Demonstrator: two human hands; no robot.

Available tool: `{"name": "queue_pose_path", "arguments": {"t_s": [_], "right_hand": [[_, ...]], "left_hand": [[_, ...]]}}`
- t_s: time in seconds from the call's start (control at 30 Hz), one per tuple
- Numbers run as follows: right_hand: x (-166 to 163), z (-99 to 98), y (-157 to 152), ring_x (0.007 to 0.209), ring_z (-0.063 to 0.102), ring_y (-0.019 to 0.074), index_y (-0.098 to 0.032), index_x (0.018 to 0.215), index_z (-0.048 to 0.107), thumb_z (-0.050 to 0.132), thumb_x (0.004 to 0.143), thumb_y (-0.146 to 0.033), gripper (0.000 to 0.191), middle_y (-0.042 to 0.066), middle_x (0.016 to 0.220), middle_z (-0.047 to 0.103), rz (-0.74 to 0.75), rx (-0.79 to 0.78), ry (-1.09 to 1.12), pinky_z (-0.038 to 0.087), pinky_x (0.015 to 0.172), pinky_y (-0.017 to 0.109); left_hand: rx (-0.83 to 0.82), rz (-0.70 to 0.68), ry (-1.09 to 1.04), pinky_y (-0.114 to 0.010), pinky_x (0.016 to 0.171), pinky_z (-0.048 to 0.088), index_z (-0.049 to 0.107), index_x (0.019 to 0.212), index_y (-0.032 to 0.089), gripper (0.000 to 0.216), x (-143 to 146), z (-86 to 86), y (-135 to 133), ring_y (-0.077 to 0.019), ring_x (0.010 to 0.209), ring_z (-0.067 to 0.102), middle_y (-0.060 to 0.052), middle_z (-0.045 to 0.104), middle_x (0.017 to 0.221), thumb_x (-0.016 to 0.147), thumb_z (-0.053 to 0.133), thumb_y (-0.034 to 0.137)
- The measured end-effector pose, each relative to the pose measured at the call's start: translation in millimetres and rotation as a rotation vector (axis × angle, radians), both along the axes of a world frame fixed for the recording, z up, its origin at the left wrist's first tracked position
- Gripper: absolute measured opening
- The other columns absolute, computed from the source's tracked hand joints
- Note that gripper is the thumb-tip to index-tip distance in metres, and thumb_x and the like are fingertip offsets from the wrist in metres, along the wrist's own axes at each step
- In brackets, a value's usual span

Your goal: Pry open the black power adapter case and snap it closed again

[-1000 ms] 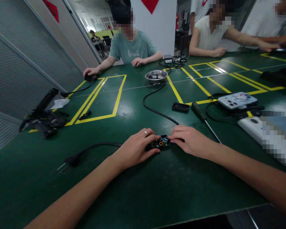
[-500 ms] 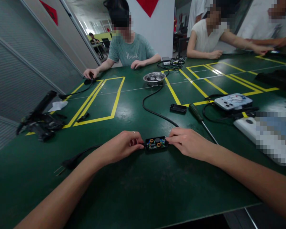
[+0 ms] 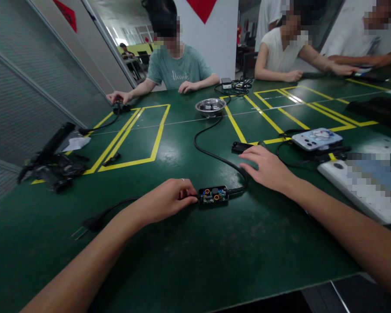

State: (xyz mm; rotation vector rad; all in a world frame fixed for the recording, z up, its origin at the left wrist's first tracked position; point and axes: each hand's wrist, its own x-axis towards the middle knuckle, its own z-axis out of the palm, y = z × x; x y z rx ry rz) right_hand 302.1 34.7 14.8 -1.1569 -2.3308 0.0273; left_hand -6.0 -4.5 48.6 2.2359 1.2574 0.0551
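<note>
Pinching open black rectangular adapter box (image 3: 213, 195) w/ L hand (image 3: 164, 201); R hand (image 3: 269, 168) flat, unclenched, nr lid (image 3: 239, 148).

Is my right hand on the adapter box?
No, the right hand lies apart from the adapter box, beside the black cover; the left hand holds the box.

Your left hand (image 3: 169, 201) pinches left end of opened power adapter (image 3: 213, 195), toward near edge of tabletop (image 3: 195, 261). Your right hand (image 3: 269, 168) flat, spread, fingertips just beside black cover (image 3: 240, 147).

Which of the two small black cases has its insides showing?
The adapter case at the left hand, orange coils showing; the black cover by the right hand looks plain.
</note>
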Motion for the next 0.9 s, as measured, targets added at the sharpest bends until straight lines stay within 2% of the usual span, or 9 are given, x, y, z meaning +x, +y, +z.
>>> {"name": "queue_pose_path", "arguments": {"t_s": [0.07, 0.13, 0.2, 0.3, 0.47, 0.63, 0.73, 0.9], "right_hand": [[10, -6.2, 14, 0.119, 0.051, 0.0303, -0.01, 0.126, 0.06, 0.052, 0.09, -0.032, 0.043, 0.017, 0.127, 0.058, -0.103, 0.057, -0.066, 0.043, 0.101, 0.049], [15, -13.2, 24, 0.127, 0.045, 0.0337, -0.006, 0.131, 0.054, 0.052, 0.09, -0.035, 0.051, 0.021, 0.134, 0.052, -0.137, 0.071, -0.155, 0.038, 0.106, 0.052], [16, -18.6, 28, 0.128, 0.044, 0.0344, -0.005, 0.131, 0.054, 0.051, 0.09, -0.037, 0.052, 0.022, 0.133, 0.053, -0.13, 0.059, -0.228, 0.033, 0.109, 0.054], [15, -21.8, 30, 0.119, 0.052, 0.0307, -0.009, 0.124, 0.06, 0.049, 0.092, -0.035, 0.043, 0.018, 0.121, 0.062, -0.114, 0.052, -0.262, 0.031, 0.109, 0.053], [18, -22.2, 33, 0.12, 0.049, 0.0321, -0.009, 0.126, 0.057, 0.053, 0.089, -0.033, 0.044, 0.018, 0.124, 0.059, -0.221, 0.094, -0.216, 0.033, 0.107, 0.053], [21, -26.0, 38, 0.113, 0.052, 0.0323, -0.009, 0.118, 0.062, 0.051, 0.09, -0.027, 0.035, 0.016, 0.11, 0.066, -0.235, 0.074, -0.224, 0.031, 0.107, 0.054], [21, -27.1, 39, 0.109, 0.053, 0.0312, -0.009, 0.121, 0.059, 0.053, 0.088, -0.027, 0.038, 0.016, 0.111, 0.066, -0.238, 0.071, -0.155, 0.033, 0.106, 0.053], [19, -22.2, 36, 0.107, 0.054, 0.0324, -0.009, 0.125, 0.054, 0.056, 0.086, -0.028, 0.043, 0.019, 0.115, 0.063, -0.272, 0.045, 0.042, 0.042, 0.096, 0.05]], "left_hand": [[-0.02, 0.012, -0.013, -0.027, 0.064, 0.046, 0.065, 0.098, 0.02, 0.026, 0, -0.4, 0, -0.0155, 0.072, 0.06, -0.003, 0.065, 0.086, 0.09, 0.051, 0.04], [-0.031, 0.01, -0.032, -0.028, 0.066, 0.047, 0.065, 0.103, 0.02, 0.028, 1, 0.0, 0, -0.0159, 0.074, 0.06, -0.004, 0.065, 0.088, 0.09, 0.05, 0.041], [-0.029, -0.01, -0.043, -0.028, 0.068, 0.047, 0.066, 0.103, 0.019, 0.03, 1, 0.9, 0, -0.0162, 0.075, 0.059, -0.004, 0.064, 0.09, 0.091, 0.049, 0.041], [-0.023, -0.044, -0.051, -0.029, 0.069, 0.047, 0.067, 0.098, 0.019, 0.03, 1, 1.6, 1, -0.016, 0.076, 0.058, -0.005, 0.063, 0.091, 0.092, 0.047, 0.04], [-0.046, -0.04, -0.051, -0.028, 0.069, 0.046, 0.067, 0.097, 0.02, 0.028, 0, 0.7, 2, -0.0156, 0.075, 0.058, -0.004, 0.062, 0.091, 0.091, 0.048, 0.039], [-0.062, -0.032, -0.034, -0.028, 0.069, 0.046, 0.066, 0.096, 0.02, 0.028, -1, -0.3, 3, -0.0154, 0.075, 0.057, -0.003, 0.062, 0.09, 0.092, 0.048, 0.041], [-0.063, -0.034, -0.039, -0.028, 0.069, 0.045, 0.066, 0.096, 0.02, 0.027, -1, -1.6, 3, -0.0151, 0.075, 0.057, -0.003, 0.061, 0.09, 0.092, 0.048, 0.04], [-0.057, -0.036, -0.027, -0.027, 0.069, 0.044, 0.065, 0.097, 0.02, 0.026, -2, -3.1, 3, -0.0149, 0.075, 0.056, -0.003, 0.061, 0.09, 0.093, 0.048, 0.039]]}}
